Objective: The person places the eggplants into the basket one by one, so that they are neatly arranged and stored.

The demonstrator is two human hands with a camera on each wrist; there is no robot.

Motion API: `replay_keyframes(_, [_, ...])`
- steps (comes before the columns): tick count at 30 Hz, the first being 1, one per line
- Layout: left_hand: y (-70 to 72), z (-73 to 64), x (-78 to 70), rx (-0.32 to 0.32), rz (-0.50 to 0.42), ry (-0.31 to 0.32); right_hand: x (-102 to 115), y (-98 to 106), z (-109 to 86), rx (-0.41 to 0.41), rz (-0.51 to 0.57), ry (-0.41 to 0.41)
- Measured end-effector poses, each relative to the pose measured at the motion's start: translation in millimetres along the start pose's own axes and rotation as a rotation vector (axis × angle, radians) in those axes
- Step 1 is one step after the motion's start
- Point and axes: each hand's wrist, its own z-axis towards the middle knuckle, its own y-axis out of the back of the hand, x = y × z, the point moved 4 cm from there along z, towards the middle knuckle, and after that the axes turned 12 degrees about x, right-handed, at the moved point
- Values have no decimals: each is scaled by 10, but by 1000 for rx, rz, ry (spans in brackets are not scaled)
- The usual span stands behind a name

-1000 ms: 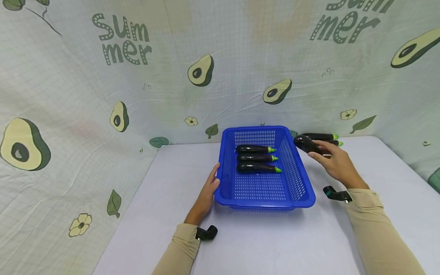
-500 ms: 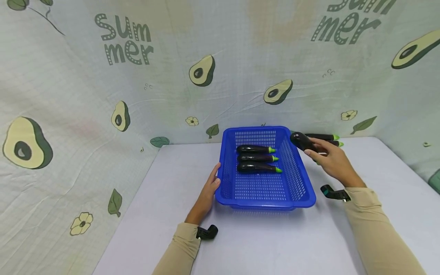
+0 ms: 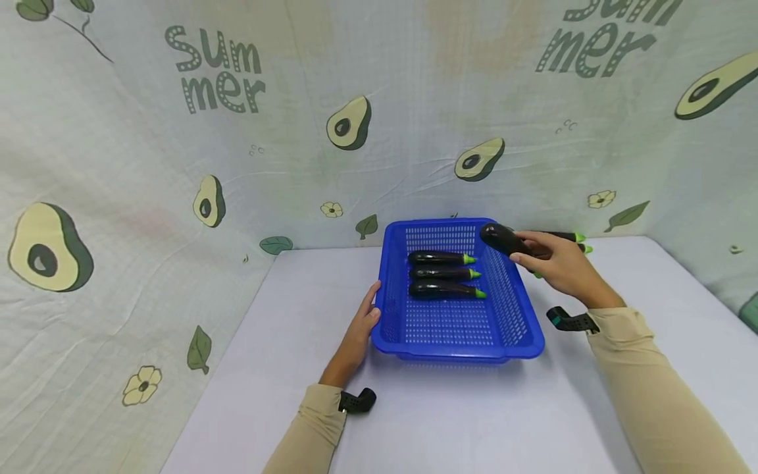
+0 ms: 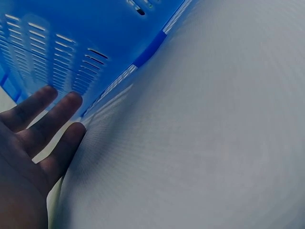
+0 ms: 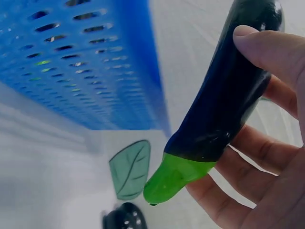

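My right hand (image 3: 559,263) grips a dark, glossy eggplant (image 3: 502,238) with a green stem end, its rounded end over the basket's right rim. Up close in the right wrist view, thumb and fingers wrap around that eggplant (image 5: 224,90). Three more eggplants (image 3: 441,273) lie in a row inside the blue plastic basket (image 3: 450,352), stems toward the right. My left hand (image 3: 357,332) rests against the basket's left side with straight fingers; the left wrist view shows the fingertips at the slotted wall (image 4: 71,62).
Behind my right hand, two eggplants (image 3: 570,236) lie on the white table (image 3: 438,421), mostly hidden. A patterned cloth (image 3: 284,164) with avocados and leaves hangs behind the table. Each wrist wears a black camera strap (image 3: 358,401).
My right hand has moved left with the eggplant, bringing it from beside the basket to over its right rim. The left hand and basket have stayed in place.
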Motion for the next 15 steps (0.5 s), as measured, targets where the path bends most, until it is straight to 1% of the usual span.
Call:
replay_keyframes(4, [-12, -3, 3, 3, -21, -11, 109, 41, 43, 26, -22, 10])
replay_keyframes(8, [-10, 3, 19, 2, -17, -8, 240, 65, 114, 68, -32, 40])
replay_keyframes(12, [2, 7, 32, -9, -1, -7, 377, 40, 206, 121, -10, 66])
replay_keyframes(15, [8, 8, 41, -15, 3, -3, 454, -2, 287, 144, 14, 77])
